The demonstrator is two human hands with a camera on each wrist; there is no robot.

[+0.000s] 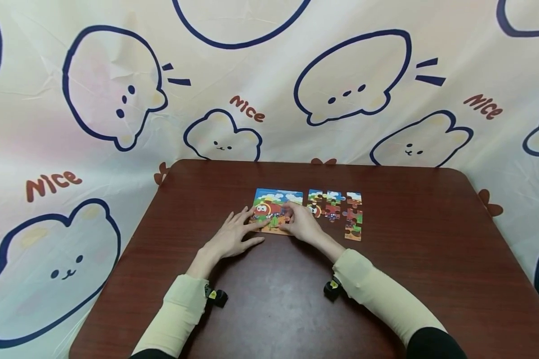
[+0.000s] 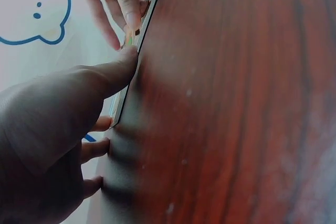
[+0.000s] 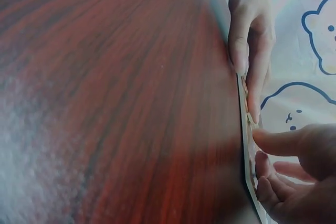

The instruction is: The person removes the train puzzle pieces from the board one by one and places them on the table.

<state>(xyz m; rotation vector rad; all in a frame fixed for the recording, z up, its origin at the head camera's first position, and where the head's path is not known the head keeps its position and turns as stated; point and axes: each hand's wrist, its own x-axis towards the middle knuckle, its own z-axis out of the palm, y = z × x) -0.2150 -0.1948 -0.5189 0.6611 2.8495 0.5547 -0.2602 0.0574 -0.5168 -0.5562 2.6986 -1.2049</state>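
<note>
A colourful picture puzzle board (image 1: 278,196) lies on the table, showing sky, grass and a red figure. My left hand (image 1: 231,234) rests at its left side with the fingers spread. The thumb and one finger reach onto the board's lower left. My right hand (image 1: 304,224) is over the board's right part with bent fingers, and its thumb and fingertips pinch a small puzzle piece (image 2: 129,38) low against the surface. My fingers partly cover this piece. In the right wrist view, the right hand (image 3: 299,169) almost meets the left fingertips at the thin board's edge.
Right of the board lie loose groups of puzzle pieces: one group (image 1: 315,195) close by, a middle group (image 1: 334,197), and a column (image 1: 353,232) farther right. The brown table (image 1: 269,309) ends at a cloth backdrop (image 1: 278,75) with bear drawings.
</note>
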